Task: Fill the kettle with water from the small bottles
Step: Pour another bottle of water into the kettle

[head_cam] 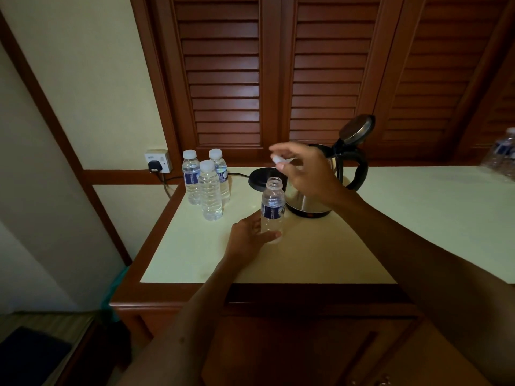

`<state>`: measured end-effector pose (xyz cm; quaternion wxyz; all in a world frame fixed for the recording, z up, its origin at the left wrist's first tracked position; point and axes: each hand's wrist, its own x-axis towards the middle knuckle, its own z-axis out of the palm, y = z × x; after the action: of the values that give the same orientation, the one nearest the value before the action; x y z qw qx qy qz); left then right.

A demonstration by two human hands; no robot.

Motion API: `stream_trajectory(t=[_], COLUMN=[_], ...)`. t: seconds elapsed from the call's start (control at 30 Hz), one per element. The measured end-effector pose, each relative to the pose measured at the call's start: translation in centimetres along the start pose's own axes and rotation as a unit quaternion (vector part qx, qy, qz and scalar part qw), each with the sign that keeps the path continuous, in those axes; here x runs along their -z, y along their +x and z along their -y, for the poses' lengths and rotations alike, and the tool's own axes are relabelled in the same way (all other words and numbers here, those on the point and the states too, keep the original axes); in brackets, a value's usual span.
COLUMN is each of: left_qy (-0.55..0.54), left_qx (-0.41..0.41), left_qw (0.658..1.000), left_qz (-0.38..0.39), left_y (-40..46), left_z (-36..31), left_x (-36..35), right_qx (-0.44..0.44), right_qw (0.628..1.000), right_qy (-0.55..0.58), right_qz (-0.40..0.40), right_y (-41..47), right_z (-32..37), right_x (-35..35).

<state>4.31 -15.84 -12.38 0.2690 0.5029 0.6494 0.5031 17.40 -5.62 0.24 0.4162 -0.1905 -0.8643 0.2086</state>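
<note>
— Two hands over the cream tabletop (320, 254): how do they sit?
— Left hand (248, 232) wraps the base of an uncapped water bottle (272, 210), upright just before the steel kettle (320, 190). Right hand (303, 171), raised above it, pinches the white cap (278, 159).
— Counts?
— Three capped bottles (207, 182) stand clustered at left; a fifth (501, 154) at the right edge.
— Around?
— Kettle lid (356, 129) is up; its black base (264, 178) sits between cluster and kettle, corded to the wall socket (158, 161). The right hand partly hides the kettle.

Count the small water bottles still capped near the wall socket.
3, clustered at the table's back left corner: back left, back right, front. A fourth bottle, held by the left hand, is already uncapped.
</note>
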Motion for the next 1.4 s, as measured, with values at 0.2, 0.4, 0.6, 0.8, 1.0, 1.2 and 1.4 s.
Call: stream_trajectory(t=[0.2,0.4,0.6,0.8,1.0,1.2,1.4], left_qy=[0.006,0.035,0.057,0.062,0.037,0.061,0.22], left_qx=[-0.004,0.01,0.003,0.005,-0.015,0.006,-0.042], left_qw=[1.0,0.999,0.998,0.997,0.997,0.994,0.969], left_qz=[-0.001,-0.007,-0.02,-0.046,-0.071,-0.09,-0.103], left_y=[-0.1,0.1,0.2,0.6,1.0,3.4,6.0], left_z=[-0.3,-0.3,0.1,-0.4,-1.4,-3.9,-7.4], left_x=[-0.1,-0.2,-0.3,-0.9,-1.5,-1.1,0.1], right_qx=[-0.135,-0.236,-0.212,-0.179,-0.177,-0.199,-0.202], right_qw=[0.989,0.953,0.94,0.946,0.941,0.946,0.946], right_qy=[-0.029,-0.104,-0.213,-0.22,-0.229,-0.205,-0.197], right_qz=[0.052,0.161,0.16,0.157,0.173,0.156,0.157], right_y=[-6.6,-11.4,-13.1,-14.9,-15.1,-15.1,-15.1], right_z=[-4.2,-7.8,-11.1,-13.7,-14.2,-14.5,-14.8], right_x=[-0.4,-1.3,2.1,5.6,5.2,5.1,5.2])
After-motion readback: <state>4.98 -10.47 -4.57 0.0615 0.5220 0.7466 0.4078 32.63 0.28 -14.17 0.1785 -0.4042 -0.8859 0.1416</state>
